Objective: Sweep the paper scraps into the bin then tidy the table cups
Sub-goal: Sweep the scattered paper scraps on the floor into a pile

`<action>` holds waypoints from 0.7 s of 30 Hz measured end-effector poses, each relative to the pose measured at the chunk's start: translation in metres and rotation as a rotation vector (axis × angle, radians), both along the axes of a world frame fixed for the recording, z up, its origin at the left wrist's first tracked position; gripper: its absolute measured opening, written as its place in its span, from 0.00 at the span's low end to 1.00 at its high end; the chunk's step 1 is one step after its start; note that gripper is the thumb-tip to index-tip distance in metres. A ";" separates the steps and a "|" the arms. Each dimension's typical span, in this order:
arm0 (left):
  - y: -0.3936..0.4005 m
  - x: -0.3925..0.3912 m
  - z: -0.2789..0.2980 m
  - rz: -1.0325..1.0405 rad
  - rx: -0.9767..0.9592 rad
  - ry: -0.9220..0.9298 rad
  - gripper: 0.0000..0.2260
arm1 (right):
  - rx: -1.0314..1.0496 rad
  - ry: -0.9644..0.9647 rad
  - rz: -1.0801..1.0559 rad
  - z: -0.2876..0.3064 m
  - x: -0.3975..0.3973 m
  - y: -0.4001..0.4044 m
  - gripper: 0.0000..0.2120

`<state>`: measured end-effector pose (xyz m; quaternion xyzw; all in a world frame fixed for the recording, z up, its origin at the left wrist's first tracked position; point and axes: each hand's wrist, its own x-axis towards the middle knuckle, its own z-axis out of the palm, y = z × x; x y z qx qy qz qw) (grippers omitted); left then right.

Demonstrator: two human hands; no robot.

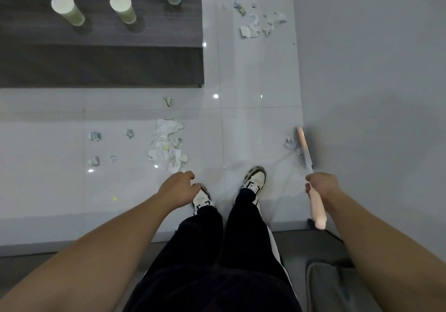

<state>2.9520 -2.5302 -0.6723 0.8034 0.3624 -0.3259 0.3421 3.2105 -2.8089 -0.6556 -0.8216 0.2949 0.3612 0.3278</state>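
The right hand [319,186] is closed around the pink handle of a broom [304,146]. The handle end sticks out behind the hand, and the thin shaft goes forward and down to the floor [253,82], beside the grey wall [374,70]. The broom head rests on the floor next to the wall, and one small scrap lies just beside it on its left.

The left hand [177,188] holds nothing; its fingers hang loosely curled above the left shoe [201,198]. The right shoe [254,179] stands a little more forward.

The scraps [167,146] lie on the floor in groups. The biggest pile is in front of the left hand. A few small pieces are spread to the left of this pile, and one piece lies alone nearer to the table. A second pile [255,23] lies far ahead, between the table and the wall.

The dark table [101,63] is at the upper left. Several cups [67,9] stand upright on it, apart from each other.
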 end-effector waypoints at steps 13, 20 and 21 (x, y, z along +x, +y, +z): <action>0.007 0.001 0.013 0.054 -0.009 -0.033 0.22 | 0.149 0.237 0.148 0.011 -0.104 0.072 0.07; 0.013 -0.008 0.028 0.123 0.005 -0.032 0.22 | 0.267 0.467 0.195 0.026 -0.136 0.122 0.07; 0.013 -0.008 0.030 0.127 0.011 -0.033 0.22 | 0.278 0.480 0.202 0.029 -0.135 0.124 0.06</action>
